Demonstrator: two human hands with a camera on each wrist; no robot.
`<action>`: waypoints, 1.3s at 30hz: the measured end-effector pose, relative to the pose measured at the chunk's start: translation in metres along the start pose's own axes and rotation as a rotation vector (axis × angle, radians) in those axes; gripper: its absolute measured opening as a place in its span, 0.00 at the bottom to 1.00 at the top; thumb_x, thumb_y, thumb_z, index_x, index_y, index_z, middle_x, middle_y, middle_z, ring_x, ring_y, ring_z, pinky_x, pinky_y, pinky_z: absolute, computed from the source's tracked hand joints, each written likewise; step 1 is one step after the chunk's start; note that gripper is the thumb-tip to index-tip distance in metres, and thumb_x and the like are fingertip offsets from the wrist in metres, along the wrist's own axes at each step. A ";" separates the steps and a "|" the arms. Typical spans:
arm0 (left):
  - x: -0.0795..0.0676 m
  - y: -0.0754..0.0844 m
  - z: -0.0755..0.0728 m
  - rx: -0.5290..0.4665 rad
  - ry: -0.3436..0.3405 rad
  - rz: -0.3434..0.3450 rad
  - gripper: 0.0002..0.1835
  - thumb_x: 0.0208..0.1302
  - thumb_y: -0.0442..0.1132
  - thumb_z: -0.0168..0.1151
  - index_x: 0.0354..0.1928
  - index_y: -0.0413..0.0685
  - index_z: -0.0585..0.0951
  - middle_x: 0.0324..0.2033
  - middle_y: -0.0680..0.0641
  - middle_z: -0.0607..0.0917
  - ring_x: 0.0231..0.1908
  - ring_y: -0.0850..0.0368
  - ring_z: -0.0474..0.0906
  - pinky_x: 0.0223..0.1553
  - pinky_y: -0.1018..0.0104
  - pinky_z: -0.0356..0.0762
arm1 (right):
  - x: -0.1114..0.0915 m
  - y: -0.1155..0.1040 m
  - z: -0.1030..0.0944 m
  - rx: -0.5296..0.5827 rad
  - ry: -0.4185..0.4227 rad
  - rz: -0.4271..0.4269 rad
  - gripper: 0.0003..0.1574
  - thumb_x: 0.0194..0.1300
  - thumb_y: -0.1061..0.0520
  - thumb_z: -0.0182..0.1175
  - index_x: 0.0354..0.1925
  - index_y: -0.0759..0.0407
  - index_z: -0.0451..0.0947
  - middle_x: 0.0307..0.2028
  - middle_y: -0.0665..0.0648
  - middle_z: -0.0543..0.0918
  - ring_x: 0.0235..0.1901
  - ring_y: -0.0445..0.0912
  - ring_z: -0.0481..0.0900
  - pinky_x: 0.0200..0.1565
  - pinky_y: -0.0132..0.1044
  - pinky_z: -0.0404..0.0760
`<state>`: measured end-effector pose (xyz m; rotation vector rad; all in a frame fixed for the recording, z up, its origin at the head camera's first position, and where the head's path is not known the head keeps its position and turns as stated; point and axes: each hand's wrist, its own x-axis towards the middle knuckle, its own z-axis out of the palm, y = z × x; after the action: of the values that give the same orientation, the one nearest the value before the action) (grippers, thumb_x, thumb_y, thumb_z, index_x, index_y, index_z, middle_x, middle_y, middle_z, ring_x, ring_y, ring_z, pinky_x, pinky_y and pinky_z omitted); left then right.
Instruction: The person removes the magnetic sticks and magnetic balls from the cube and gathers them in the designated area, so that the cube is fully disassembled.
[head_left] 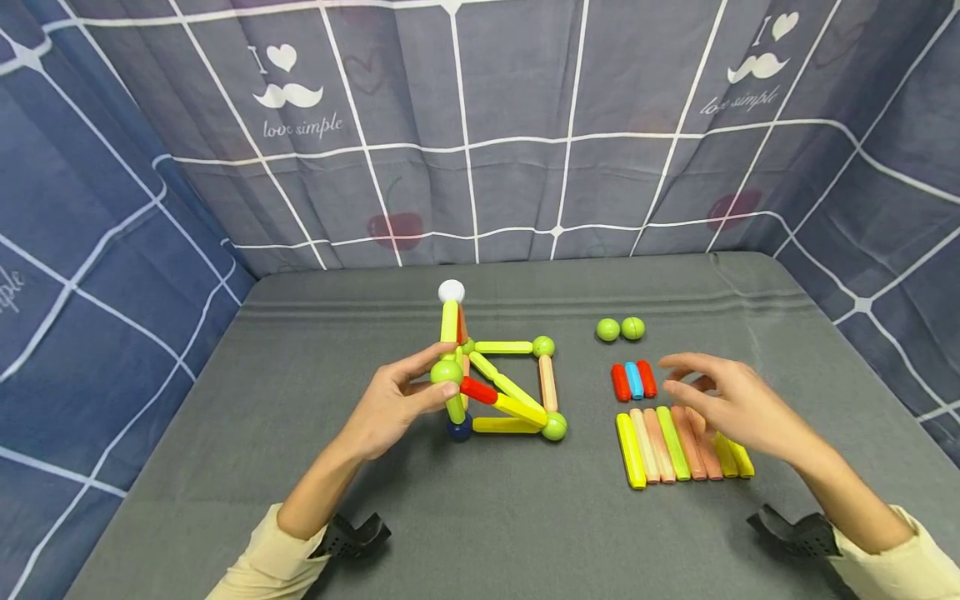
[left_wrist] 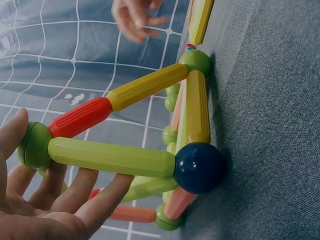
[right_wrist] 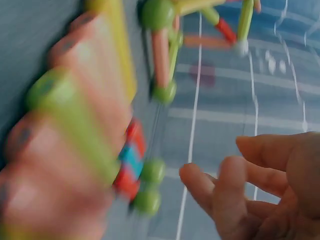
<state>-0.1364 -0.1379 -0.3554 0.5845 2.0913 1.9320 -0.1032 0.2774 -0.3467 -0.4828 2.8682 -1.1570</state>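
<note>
My left hand (head_left: 395,400) pinches a green ball (head_left: 446,372) at an upper corner of a frame built from sticks and balls. From that ball a lime stick (left_wrist: 112,157) runs down to a dark blue ball (left_wrist: 200,167). A short red stick (head_left: 478,390) joined end to end with a yellow stick (head_left: 521,409) slopes from it to a green ball (head_left: 554,427) on the table. A white ball (head_left: 452,291) tops the frame's far side. My right hand (head_left: 731,400), fingers loosely bent and holding nothing, hovers over the loose sticks at the right.
Beneath the right hand lies a row of long sticks, among them a yellow stick (head_left: 632,451) and a lime stick (head_left: 673,443). Behind them are short red sticks beside a blue stick (head_left: 634,381), then two green balls (head_left: 608,330). A patterned curtain (head_left: 517,192) encloses the grey table (head_left: 300,333).
</note>
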 end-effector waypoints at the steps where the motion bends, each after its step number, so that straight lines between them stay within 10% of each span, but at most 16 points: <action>1: 0.001 0.000 0.000 -0.003 -0.003 0.003 0.31 0.67 0.35 0.65 0.70 0.40 0.68 0.62 0.31 0.72 0.51 0.43 0.81 0.49 0.51 0.79 | 0.006 -0.007 0.004 0.006 0.004 -0.037 0.16 0.71 0.57 0.61 0.55 0.59 0.78 0.45 0.59 0.83 0.32 0.46 0.82 0.19 0.39 0.78; 12: 0.000 -0.001 0.001 -0.012 -0.006 0.014 0.32 0.67 0.35 0.64 0.71 0.37 0.66 0.61 0.31 0.73 0.51 0.41 0.81 0.48 0.56 0.80 | 0.063 -0.082 0.067 0.085 -0.028 -0.424 0.12 0.66 0.63 0.64 0.48 0.54 0.83 0.41 0.43 0.83 0.38 0.35 0.81 0.43 0.41 0.80; 22: 0.000 0.001 0.002 0.030 0.013 0.012 0.30 0.67 0.35 0.65 0.70 0.43 0.70 0.57 0.36 0.77 0.50 0.43 0.81 0.46 0.57 0.81 | 0.080 -0.094 0.101 0.107 -0.059 -0.416 0.16 0.64 0.62 0.66 0.51 0.58 0.82 0.46 0.50 0.84 0.44 0.47 0.82 0.41 0.44 0.80; 39: -0.002 0.001 0.003 0.131 0.029 0.043 0.30 0.67 0.37 0.65 0.69 0.43 0.70 0.49 0.41 0.81 0.50 0.45 0.77 0.44 0.58 0.81 | 0.087 -0.104 0.119 0.197 -0.094 -0.465 0.13 0.63 0.62 0.68 0.47 0.56 0.83 0.40 0.45 0.84 0.40 0.37 0.80 0.46 0.43 0.80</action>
<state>-0.1334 -0.1361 -0.3550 0.6364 2.2540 1.8466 -0.1425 0.1016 -0.3531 -1.1992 2.5949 -1.4047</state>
